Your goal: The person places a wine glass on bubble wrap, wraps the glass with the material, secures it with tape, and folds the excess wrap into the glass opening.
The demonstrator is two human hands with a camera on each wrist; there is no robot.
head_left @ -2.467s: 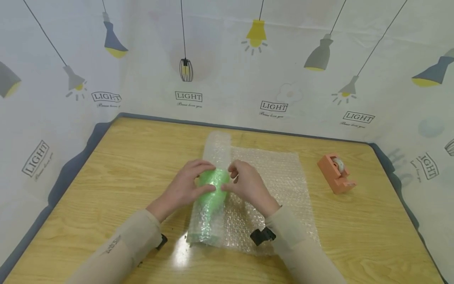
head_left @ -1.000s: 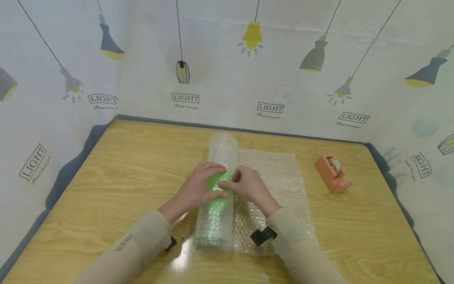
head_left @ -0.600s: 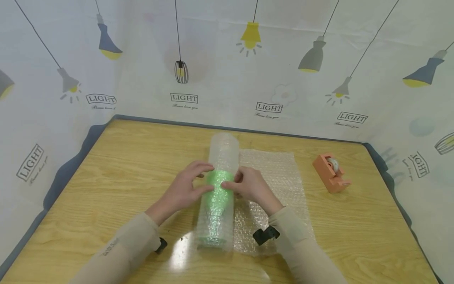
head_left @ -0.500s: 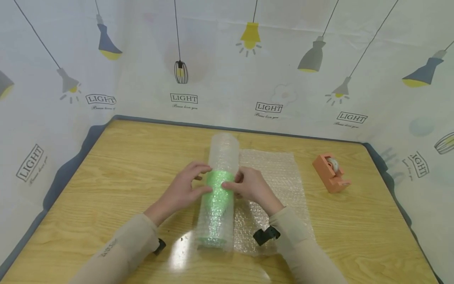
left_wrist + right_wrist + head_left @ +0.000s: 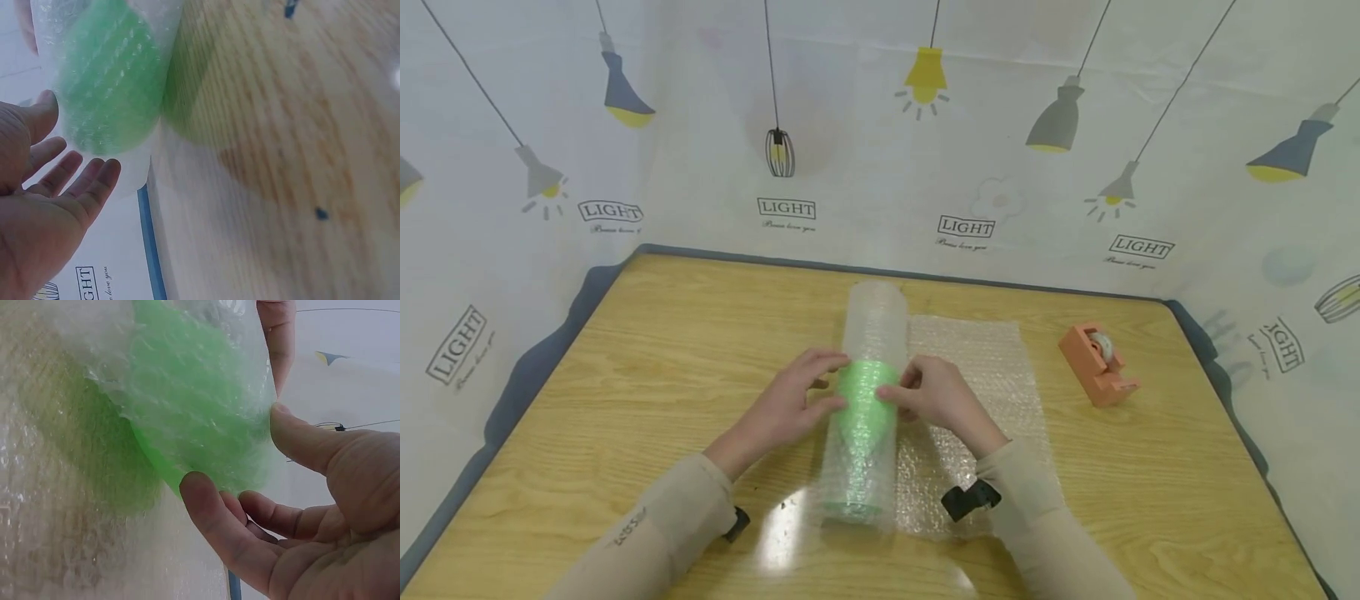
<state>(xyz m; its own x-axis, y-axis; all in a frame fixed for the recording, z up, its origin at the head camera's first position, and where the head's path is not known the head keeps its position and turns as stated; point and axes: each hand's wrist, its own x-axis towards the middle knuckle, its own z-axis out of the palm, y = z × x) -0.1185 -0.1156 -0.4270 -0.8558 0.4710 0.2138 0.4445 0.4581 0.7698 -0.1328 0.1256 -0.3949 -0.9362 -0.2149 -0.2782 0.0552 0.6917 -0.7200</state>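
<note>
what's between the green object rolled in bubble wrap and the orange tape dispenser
In the head view: the person's right hand, flat clear plastic bubble wrap, then a bare strip of yellowish wooden table.

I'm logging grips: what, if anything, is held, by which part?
Right hand grips the bubble-wrapped roll by its right side, midway; left hand holds nothing.

- my left hand (image 5: 782,407) and right hand (image 5: 943,398) were bare
- i wore long beige sleeves (image 5: 1041,521)
- dark lettering (image 5: 628,527) ran along the left one
- a black fitting (image 5: 972,499) jutted from each sleeve
</note>
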